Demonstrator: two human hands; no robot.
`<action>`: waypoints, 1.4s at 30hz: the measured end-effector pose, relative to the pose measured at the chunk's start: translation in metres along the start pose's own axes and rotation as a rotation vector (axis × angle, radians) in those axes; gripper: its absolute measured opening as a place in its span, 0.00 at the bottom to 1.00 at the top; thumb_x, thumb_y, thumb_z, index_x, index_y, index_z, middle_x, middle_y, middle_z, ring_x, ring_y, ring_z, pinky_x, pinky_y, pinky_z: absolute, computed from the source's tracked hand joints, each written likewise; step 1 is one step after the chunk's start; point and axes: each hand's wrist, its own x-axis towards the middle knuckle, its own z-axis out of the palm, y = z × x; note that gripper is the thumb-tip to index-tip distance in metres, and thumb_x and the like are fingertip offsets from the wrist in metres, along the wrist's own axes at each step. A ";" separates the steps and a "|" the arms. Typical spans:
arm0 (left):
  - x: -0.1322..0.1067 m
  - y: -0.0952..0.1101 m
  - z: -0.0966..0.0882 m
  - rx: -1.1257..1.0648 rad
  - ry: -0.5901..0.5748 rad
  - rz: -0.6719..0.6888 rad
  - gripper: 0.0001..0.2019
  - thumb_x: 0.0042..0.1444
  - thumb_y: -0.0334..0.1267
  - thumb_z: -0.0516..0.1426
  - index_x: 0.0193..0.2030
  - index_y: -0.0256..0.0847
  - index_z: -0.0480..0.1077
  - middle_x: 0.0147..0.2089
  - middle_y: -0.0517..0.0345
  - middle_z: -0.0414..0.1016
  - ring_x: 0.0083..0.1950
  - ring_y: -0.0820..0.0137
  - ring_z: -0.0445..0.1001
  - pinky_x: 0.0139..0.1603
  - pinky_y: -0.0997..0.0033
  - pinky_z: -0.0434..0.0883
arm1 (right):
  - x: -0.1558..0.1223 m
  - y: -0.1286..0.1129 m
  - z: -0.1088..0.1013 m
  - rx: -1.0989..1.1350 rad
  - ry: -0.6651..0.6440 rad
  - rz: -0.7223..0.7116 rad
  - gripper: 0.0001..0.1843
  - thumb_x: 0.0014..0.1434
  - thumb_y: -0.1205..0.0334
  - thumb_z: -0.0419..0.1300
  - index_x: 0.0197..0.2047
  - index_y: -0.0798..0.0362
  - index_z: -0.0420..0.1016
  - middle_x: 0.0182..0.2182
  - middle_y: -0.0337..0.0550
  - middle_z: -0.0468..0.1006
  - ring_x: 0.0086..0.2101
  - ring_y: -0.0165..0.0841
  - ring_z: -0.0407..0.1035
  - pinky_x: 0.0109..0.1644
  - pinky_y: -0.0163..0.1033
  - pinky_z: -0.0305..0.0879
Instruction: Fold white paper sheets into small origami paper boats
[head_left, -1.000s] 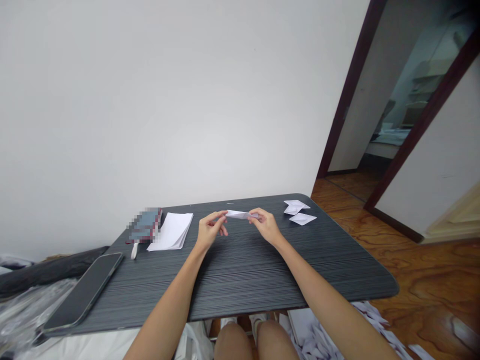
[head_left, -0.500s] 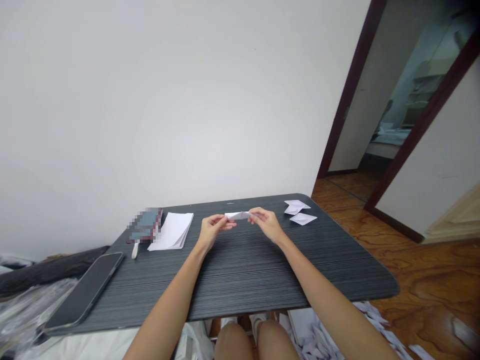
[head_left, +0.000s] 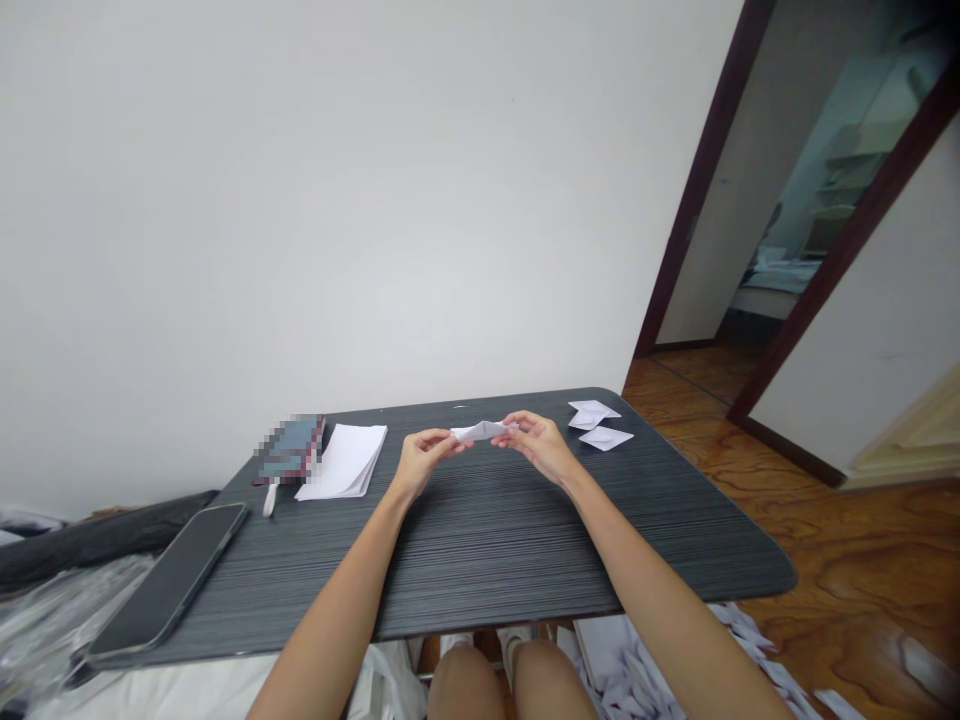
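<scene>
A small folded piece of white paper (head_left: 481, 431) hangs just above the dark striped table (head_left: 480, 560), held at both ends. My left hand (head_left: 421, 463) pinches its left end with thumb and fingers closed. My right hand (head_left: 538, 447) pinches the right end the same way. Both forearms reach in from the bottom of the picture, meeting over the middle back of the table.
A stack of white sheets (head_left: 343, 462) and a blurred-out booklet (head_left: 289, 450) lie at the back left, a phone (head_left: 169, 580) at the front left edge. Two folded paper pieces (head_left: 597, 425) sit at the back right. Paper scraps (head_left: 637, 670) litter the wooden floor.
The folded paper has risen slightly and its middle has bowed open a little between the two pinching hands. The hands barely shifted.
</scene>
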 end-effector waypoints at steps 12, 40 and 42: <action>-0.003 0.010 0.000 0.191 -0.114 0.052 0.09 0.43 0.39 0.58 0.27 0.34 0.72 0.34 0.51 0.75 0.39 0.65 0.72 0.43 0.66 0.67 | 0.002 -0.001 -0.011 0.015 0.056 0.034 0.10 0.43 0.59 0.62 0.29 0.56 0.72 0.28 0.42 0.74 0.29 0.31 0.70 0.35 0.37 0.65; 0.009 -0.014 -0.017 0.348 -0.154 -0.004 0.10 0.42 0.36 0.58 0.30 0.34 0.63 0.34 0.52 0.73 0.32 0.70 0.72 0.37 0.69 0.68 | 0.003 0.011 -0.016 -0.315 0.025 0.110 0.06 0.41 0.67 0.58 0.27 0.57 0.71 0.21 0.38 0.71 0.23 0.26 0.65 0.26 0.32 0.54; 0.010 -0.018 -0.020 0.395 -0.165 0.001 0.09 0.43 0.37 0.57 0.29 0.33 0.64 0.34 0.50 0.73 0.34 0.68 0.72 0.40 0.66 0.68 | 0.003 0.013 -0.017 -0.340 0.015 0.118 0.06 0.41 0.68 0.57 0.26 0.57 0.71 0.20 0.37 0.71 0.23 0.27 0.65 0.26 0.32 0.56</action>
